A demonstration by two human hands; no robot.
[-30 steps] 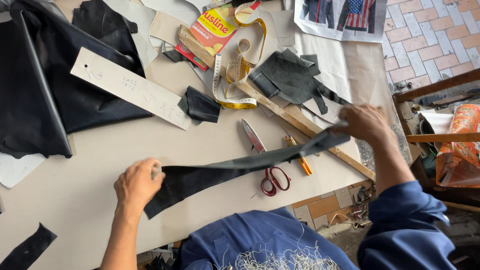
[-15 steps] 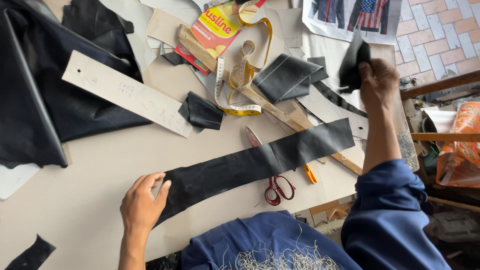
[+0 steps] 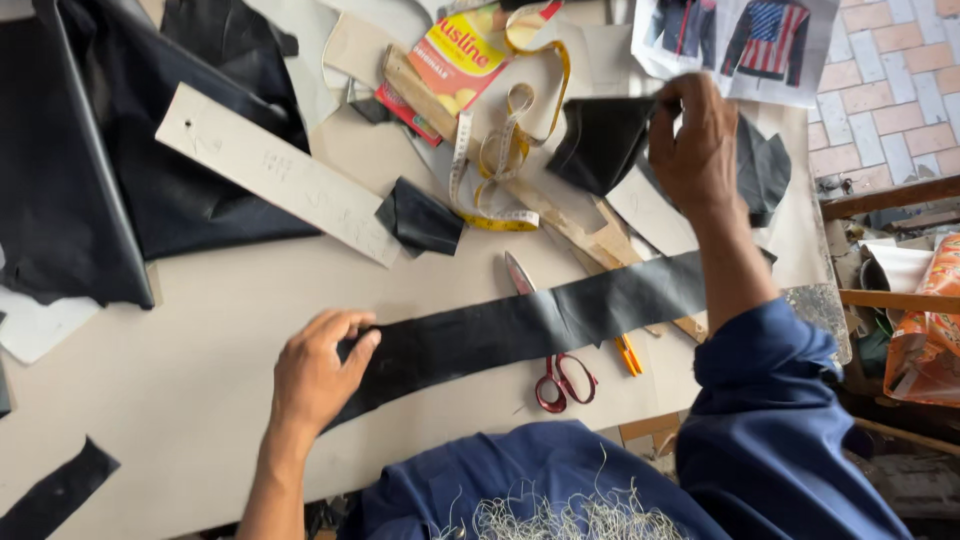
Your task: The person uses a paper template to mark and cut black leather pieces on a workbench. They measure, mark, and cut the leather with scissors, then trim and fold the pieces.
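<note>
The work table is lying under both hands, its pale top carrying everything else. Well out beyond the left hand, a big sheet of black leather is spreading over the far corner, and a long pale cardboard pattern strip is resting slantwise across its edge. The long black leather strip is stretching flat across the table between the two arms; the left hand is pressing down on its near end, fingers spread flat and gripping nothing. The strip is passing under the right forearm, and its far end is lying just past that arm.

The right hand is reaching away over the table, fingers closed on a smaller black leather piece, which is hanging partly lifted just left of the hand. A second dark scrap is lying just right of that hand. Beyond it, a printed picture of jackets is sitting at the table edge.

Between the hands, a yellow tape measure is curling beside a red and yellow packet; what the packet is holding cannot be told. A folded black scrap is lying near the tape. Red-handled scissors are poking out from under the strip, touching it, and a small yellow snipper is lying just beside them.
</note>
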